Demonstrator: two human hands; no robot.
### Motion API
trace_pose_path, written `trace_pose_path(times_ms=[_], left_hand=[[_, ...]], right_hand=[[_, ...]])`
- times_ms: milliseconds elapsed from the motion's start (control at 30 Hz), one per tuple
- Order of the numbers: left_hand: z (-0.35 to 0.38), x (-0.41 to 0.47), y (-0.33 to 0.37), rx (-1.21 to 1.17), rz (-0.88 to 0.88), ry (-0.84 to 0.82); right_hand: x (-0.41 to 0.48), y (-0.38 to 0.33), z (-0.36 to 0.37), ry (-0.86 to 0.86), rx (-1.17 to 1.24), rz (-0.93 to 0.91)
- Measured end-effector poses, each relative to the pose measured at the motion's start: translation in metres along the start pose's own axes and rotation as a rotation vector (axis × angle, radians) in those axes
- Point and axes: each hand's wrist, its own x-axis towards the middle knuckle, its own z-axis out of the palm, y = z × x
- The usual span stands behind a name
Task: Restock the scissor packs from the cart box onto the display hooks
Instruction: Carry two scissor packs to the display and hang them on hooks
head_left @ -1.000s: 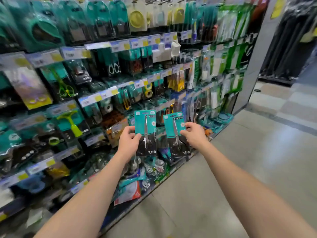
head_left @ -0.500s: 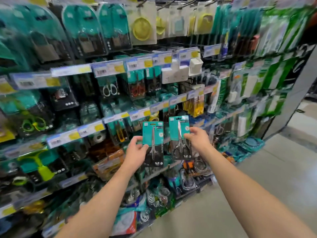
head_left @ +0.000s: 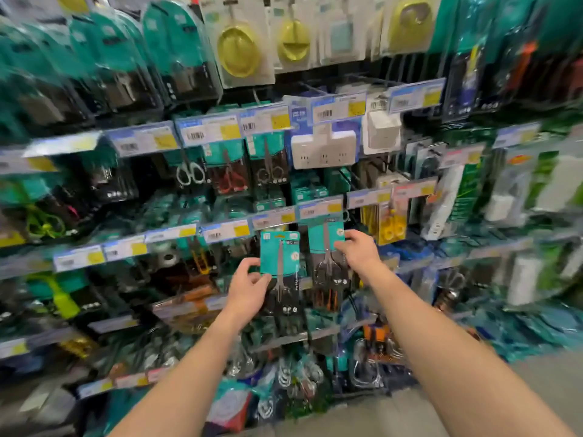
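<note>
I stood by while the person reached both bare arms toward the crowded display rack [head_left: 356, 181]. The left hand [head_left: 249, 287] pinched a flat scissor pack with a teal top and black bottom [head_left: 279, 253] by its left edge. The thumb lay on the front face and the fingers curled behind. The pack was upright in front of the hanging stock, just below a row of blue-and-yellow price labels [head_left: 274, 217].

Just to its right, the right hand [head_left: 359, 250] gripped a second teal-and-black scissor pack [head_left: 325, 238] by its right edge. This one sat a little higher, so the top of its card came right under the label row. The view was too blurred there for me to tell whether it sat on a hook. The two packs were near each other but apart, with a narrow dark gap between them.

Further right hung a pack of yellow-handled scissors [head_left: 391, 228]. Higher up were white plug adapters [head_left: 323, 151], and to their left packs of scissors with white, red and black handles [head_left: 230, 178]. Near the top hung clear packs of round yellow-green things [head_left: 239, 55]. A strip of grey floor [head_left: 394, 414] showed at the near right.
</note>
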Motion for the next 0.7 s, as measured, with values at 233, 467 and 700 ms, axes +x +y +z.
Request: trace_pose_path(times_ms=[233,467,700], left_hand=[[0.027,-0.003,0.011,0.010,-0.025,0.120],[0.040,-0.004,0.015,-0.027,-0.022,0.148],[0.036,-0.001,0.014,-0.039,-0.024,0.149]], right_hand=[[0.022,0.003,-0.020,-0.197,0.080,-0.143],[0.032,-0.004,-0.013,-0.221,0.137,-0.188],[0.034,-0.006,-0.001,-0.192,0.173,-0.135]])
